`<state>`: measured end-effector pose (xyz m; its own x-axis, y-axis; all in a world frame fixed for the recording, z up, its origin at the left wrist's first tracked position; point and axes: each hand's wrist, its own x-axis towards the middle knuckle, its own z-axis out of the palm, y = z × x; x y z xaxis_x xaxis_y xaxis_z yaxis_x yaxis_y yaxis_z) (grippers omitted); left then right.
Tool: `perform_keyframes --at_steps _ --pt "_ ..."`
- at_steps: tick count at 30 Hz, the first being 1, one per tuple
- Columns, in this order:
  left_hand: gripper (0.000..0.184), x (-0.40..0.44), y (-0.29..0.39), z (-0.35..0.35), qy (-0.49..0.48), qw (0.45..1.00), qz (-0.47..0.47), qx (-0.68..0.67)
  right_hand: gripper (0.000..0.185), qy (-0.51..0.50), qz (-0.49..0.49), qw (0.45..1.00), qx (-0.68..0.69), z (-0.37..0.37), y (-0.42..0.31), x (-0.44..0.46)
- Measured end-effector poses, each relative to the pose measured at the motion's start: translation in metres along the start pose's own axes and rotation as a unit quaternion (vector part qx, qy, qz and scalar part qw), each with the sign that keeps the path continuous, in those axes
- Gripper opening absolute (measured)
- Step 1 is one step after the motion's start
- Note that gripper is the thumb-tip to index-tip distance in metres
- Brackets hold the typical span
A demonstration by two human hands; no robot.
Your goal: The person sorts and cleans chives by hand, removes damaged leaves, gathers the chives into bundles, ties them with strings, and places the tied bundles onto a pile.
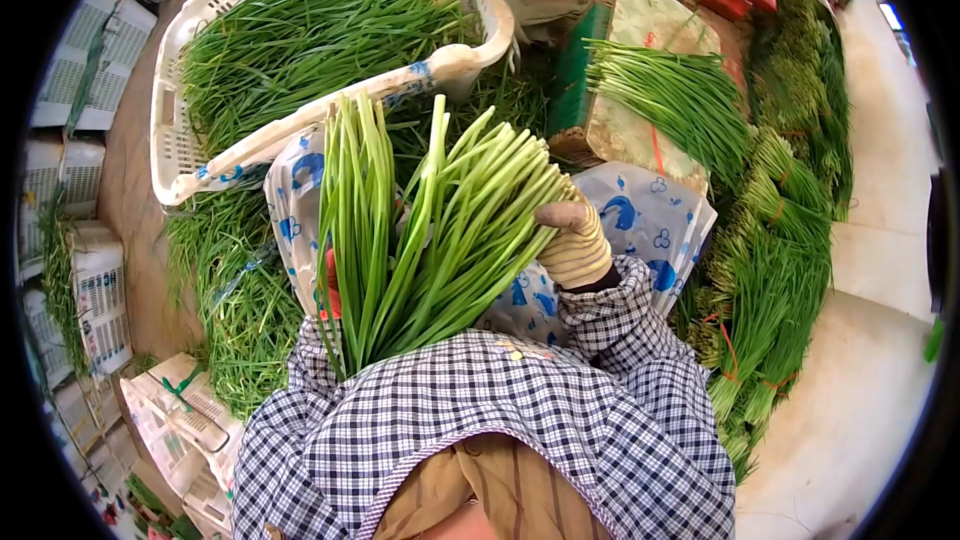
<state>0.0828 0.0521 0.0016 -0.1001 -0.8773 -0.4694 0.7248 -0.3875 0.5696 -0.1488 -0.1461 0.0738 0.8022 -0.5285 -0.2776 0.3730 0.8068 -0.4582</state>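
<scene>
A big loose bunch of garlic chives [470, 210] fans out over my lap, its pale cut ends pointing up and away from me. My right hand [575, 245], in a yellow-and-white striped glove with a darkened thumb, is closed on the right side of the bunch near the cut ends. On the left, a separate upright cluster of stalks [358, 200] is held by my left hand [332, 285]. Only a red patch of that hand shows; its fingers are hidden behind the stalks. Under the bunch lies a clear plastic apron [620, 202] with blue prints.
A white plastic crate [165, 135] full of chives stands front left, with loose chives [245, 330] below it. Front right, a bunch [670, 100] lies on a board [630, 15] across an orange-red band [657, 152]. Tied bundles [770, 290] are piled along the right.
</scene>
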Motion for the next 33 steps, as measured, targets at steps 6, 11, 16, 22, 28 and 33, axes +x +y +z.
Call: perform_keyframes --at_steps 6,11,16,22,28,33 --pt "0.065 -0.002 0.002 0.001 -0.001 1.000 0.013 -0.012 0.068 -0.012 0.015 0.995 -0.095 -0.014 0.004 0.022" --pt "0.065 -0.008 0.004 0.000 0.002 0.999 0.029 -0.033 0.077 -0.143 0.021 0.988 -0.062 -0.004 0.011 0.049" --pt "0.066 -0.007 0.006 0.001 0.006 0.997 0.057 -0.054 0.088 -0.124 -0.001 0.992 -0.018 0.014 0.022 0.062" --pt "0.067 -0.007 0.011 0.007 0.014 0.991 0.096 -0.088 0.098 -0.227 0.012 0.973 0.026 0.033 0.024 0.071" --pt "0.068 -0.012 0.044 0.033 0.036 0.985 0.120 -0.123 0.088 -0.205 0.027 0.978 -0.003 0.032 0.026 0.079" --pt "0.096 0.001 0.087 0.063 0.019 0.968 0.180 0.173 0.074 -0.143 0.025 0.989 -0.027 0.035 0.030 0.083"
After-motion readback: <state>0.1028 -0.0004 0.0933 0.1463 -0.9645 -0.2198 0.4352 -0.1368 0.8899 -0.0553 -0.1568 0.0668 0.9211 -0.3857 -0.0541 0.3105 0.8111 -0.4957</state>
